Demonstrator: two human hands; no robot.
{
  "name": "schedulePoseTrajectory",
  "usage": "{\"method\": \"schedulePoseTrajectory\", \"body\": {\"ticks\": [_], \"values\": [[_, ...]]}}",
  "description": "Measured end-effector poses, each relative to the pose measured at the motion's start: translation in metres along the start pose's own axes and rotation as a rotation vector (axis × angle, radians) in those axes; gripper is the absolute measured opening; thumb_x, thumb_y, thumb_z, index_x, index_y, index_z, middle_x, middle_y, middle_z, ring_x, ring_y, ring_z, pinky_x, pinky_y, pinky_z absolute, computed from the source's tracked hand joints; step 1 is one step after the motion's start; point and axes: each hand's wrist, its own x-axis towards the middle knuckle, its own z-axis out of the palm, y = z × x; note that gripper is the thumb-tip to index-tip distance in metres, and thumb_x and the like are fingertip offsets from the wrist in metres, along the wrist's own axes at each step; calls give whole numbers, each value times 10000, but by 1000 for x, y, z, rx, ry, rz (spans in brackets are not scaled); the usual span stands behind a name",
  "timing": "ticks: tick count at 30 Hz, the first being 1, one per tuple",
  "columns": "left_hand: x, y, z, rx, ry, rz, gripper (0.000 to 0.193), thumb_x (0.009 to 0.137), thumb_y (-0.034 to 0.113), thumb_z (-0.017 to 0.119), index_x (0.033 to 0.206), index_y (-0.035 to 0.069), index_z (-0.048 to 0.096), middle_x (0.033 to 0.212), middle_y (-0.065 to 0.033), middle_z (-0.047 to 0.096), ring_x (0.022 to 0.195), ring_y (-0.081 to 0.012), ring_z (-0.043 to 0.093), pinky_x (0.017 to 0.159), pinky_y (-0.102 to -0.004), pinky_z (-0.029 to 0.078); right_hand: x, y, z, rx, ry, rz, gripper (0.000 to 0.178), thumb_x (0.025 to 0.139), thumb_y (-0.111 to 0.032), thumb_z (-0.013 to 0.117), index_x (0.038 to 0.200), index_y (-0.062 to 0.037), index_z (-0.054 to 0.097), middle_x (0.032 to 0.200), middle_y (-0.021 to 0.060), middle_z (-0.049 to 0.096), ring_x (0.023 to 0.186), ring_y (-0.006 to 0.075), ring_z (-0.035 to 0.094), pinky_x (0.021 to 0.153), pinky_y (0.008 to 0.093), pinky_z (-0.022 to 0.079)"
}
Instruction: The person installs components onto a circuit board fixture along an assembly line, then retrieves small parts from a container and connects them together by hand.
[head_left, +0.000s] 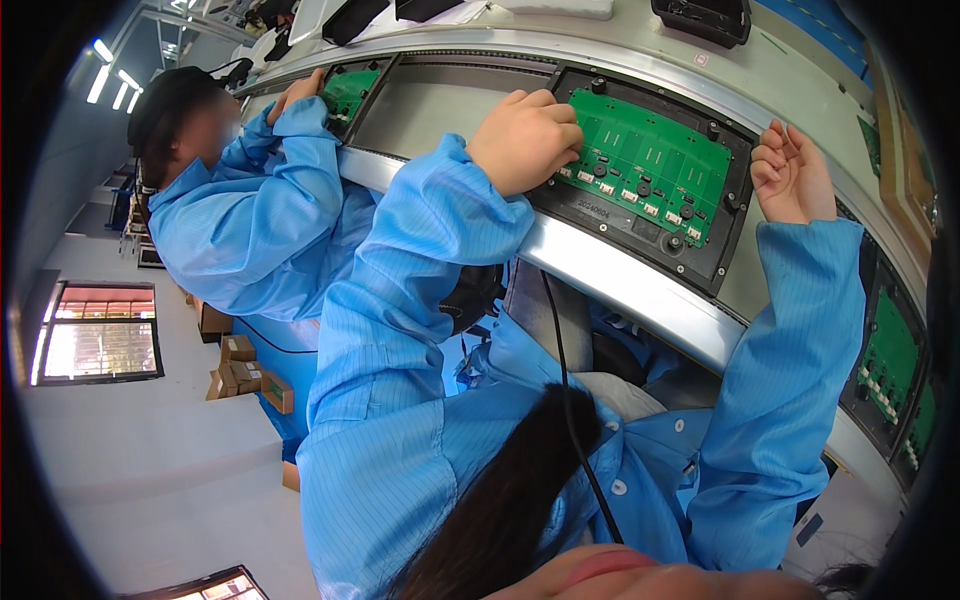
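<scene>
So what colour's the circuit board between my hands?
The circuit board is green, clearest in the head view.

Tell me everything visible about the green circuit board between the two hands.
The green circuit board looks flat and roughly rectangular, with white connectors in a row along its near edge and small black parts nearby. It lies component side up in a black frame. The left hand is at its left end, contact unclear; the right hand is apart from it.

1. Left arm (400, 290): reaches forward.
2. Left grip (525, 145): back of the hand uppermost, fingers curled under.
3. Right arm (795, 320): raised, well apart from the left.
4. Right grip (797, 178): palm toward the camera, fingers bent.
</scene>
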Motion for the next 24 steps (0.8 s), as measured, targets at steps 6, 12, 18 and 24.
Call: {"method": "schedulePoseTrajectory", "body": {"ticks": [6,12,18,24], "values": [[-16,12,1,-64,88,-64,135,758,194,595,825,103,667,969,-18,554,903,-212,476,823,-316,390,-1,2,2,-5,11,5,128,891,-74,431,999,-7,448,768,32,451,576,75,363,456,185,281],[-23,13,1,-101,113,-73,163,764,180,583,870,89,667,1061,-56,526,976,-257,454,873,-344,384,2,4,1,-13,7,9,127,890,-77,438,995,-8,454,766,33,455,575,76,366,454,184,281],[-20,3,3,-222,165,-110,159,758,171,592,878,93,662,1046,-42,543,974,-255,465,877,-348,393,5,-1,-6,25,-4,13,126,891,-82,440,993,-10,462,766,34,461,576,77,367,452,185,281],[-19,-25,3,-225,134,-166,106,719,148,619,809,120,668,985,-9,570,948,-238,486,865,-341,406,6,2,-2,21,-7,31,134,894,-94,447,1001,-16,467,765,29,462,579,80,371,450,187,280]]}}
